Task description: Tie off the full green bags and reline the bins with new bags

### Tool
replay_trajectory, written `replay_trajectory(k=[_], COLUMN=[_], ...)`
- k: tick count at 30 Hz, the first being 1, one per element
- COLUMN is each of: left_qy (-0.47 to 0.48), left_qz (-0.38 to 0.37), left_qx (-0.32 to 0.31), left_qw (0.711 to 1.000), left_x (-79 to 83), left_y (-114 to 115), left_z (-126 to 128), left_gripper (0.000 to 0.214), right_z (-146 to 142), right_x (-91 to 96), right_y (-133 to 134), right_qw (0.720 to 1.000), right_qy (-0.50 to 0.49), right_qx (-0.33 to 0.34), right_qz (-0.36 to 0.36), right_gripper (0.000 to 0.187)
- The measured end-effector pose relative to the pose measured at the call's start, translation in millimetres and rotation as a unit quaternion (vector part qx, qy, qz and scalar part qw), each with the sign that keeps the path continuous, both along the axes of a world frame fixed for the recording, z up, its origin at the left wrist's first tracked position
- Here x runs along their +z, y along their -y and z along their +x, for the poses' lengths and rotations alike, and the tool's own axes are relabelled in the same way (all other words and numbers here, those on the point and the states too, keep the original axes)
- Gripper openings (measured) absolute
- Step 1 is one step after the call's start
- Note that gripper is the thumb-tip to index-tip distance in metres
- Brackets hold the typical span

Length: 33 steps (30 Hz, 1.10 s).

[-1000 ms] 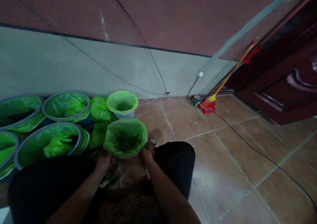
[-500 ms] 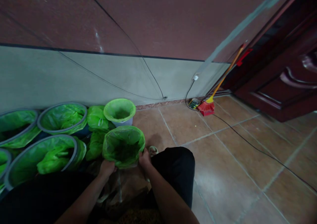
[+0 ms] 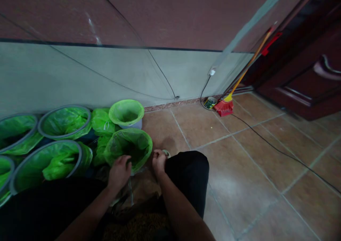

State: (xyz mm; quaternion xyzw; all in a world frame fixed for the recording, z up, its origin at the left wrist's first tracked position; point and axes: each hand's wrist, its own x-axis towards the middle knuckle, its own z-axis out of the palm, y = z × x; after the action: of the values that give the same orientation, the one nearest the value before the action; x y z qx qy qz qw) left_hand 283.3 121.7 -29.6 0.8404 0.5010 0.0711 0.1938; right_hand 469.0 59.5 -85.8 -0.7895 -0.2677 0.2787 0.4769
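Over the knees, the left hand [image 3: 119,173] lies half-curled on the rim of a green-lined bin [image 3: 128,149], its grip unclear; the right hand [image 3: 159,162] sits curled just beside it, holding nothing that shows. Beyond stand another lined bin [image 3: 126,112], the wall [image 3: 80,77] and a red dustpan [image 3: 223,108].

Room to pass only rightward over the tile floor [image 3: 239,184], beyond the black-clad knee [image 3: 189,173] beside the right hand [image 3: 159,162] and across a black cable [image 3: 279,152]; ahead of the left hand [image 3: 119,173], a green-bagged bin [image 3: 128,148], with packed green-lined bins [image 3: 64,122] leftward.
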Motion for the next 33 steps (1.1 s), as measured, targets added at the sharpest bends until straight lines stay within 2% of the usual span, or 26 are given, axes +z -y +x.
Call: replay_trajectory(k=[2, 4, 6, 9, 13, 18, 21, 23, 26, 28, 31, 33], left_qy=[-0.016, -0.064, -0.125, -0.190, -0.214, -0.197, -0.170, -0.158, -0.168, -0.171, -0.161, -0.146], left_qz=[-0.008, -0.013, -0.027, -0.056, -0.066, -0.076, -0.065, -0.055, -0.028, -0.001, 0.043, 0.059], left_qx=[-0.076, -0.101, -0.111, -0.128, -0.150, -0.206, -0.256, -0.266, -0.250, -0.227, -0.172, -0.136], left_qw=[0.997, 0.993, 0.985, 0.972, 0.963, 0.955, 0.949, 0.949, 0.953, 0.959, 0.971, 0.978], left_x=[-4.3, -10.6, -16.4, -20.7, -18.3, -15.2, -16.4, -16.6, -13.5, -9.2, -2.0, 1.2], left_y=[22.4, 35.0, 37.3, 30.3, 22.0, 11.4, -4.1, -17.9, -36.2, -40.8, -30.3, -13.8], left_z=[15.1, 23.5, 24.7, 19.0, 12.8, 7.9, -3.3, -13.1, -25.5, -30.2, -30.9, -26.8], left_gripper=[0.032, 0.032, 0.033, 0.036, 0.035, 0.029, 0.030, 0.031, 0.034, 0.038, 0.053, 0.061], right_z=[-7.1, -15.6, -22.8, -27.8, -27.4, -28.1, -31.1, -34.5, -41.2, -44.7, -42.8, -35.0], right_x=[6.4, 9.6, 8.1, -0.7, -11.8, -13.6, -14.0, -14.8, -13.2, -8.0, 5.6, 15.0], right_y=[2.9, 5.9, 7.5, 5.4, -2.0, -3.1, 1.0, 4.6, 11.6, 17.4, 24.5, 25.6], right_qw=[0.996, 0.977, 0.950, 0.921, 0.909, 0.906, 0.903, 0.903, 0.907, 0.910, 0.925, 0.947], right_qy=[0.066, 0.123, 0.163, 0.207, 0.231, 0.240, 0.240, 0.233, 0.208, 0.194, 0.189, 0.185], right_qx=[0.065, 0.175, 0.265, 0.325, 0.330, 0.323, 0.327, 0.335, 0.357, 0.364, 0.329, 0.261], right_qz=[-0.009, -0.009, -0.016, -0.061, -0.111, -0.131, -0.141, -0.134, -0.082, -0.046, -0.017, -0.009], right_gripper=[0.029, 0.030, 0.029, 0.024, 0.024, 0.027, 0.030, 0.036, 0.052, 0.062, 0.062, 0.052])
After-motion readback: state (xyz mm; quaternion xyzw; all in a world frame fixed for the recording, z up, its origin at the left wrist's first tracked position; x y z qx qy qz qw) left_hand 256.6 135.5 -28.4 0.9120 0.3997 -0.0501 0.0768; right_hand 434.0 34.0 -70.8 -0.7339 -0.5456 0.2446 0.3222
